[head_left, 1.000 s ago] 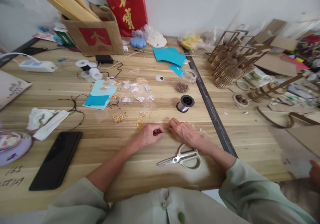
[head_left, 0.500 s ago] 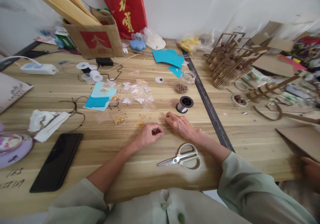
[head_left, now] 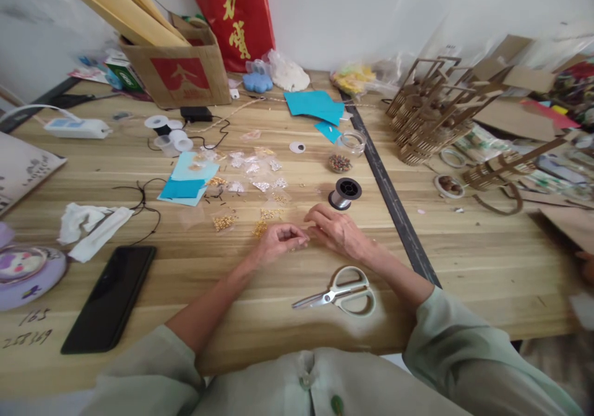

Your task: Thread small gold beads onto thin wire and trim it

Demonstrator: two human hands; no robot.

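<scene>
My left hand [head_left: 278, 241] rests on the wooden table [head_left: 260, 304], fingers curled, pinching something tiny that I cannot make out. My right hand [head_left: 337, 230] lies beside it, its fingertips meeting those of the left. Small heaps of gold beads [head_left: 223, 221] and little clear bags [head_left: 253, 167] lie just beyond the hands. A spool of silver wire [head_left: 344, 193] stands past my right hand. White-handled scissors [head_left: 341, 292] lie nearer to me, below my right wrist.
A black phone [head_left: 107, 298] lies at the front left, white tissue [head_left: 86, 223] and black cord beyond it. Blue paper [head_left: 189, 179], a bead dish [head_left: 340, 163], a cardboard box [head_left: 179, 69] and wooden lattice models [head_left: 431, 109] fill the back. Another person's hand [head_left: 585, 261] shows at the right edge.
My hands have come together, fingertips now touching, where they lay slightly apart before. The left hand lifted its fingers a little. The other person's hand at the right moved up along the edge.
</scene>
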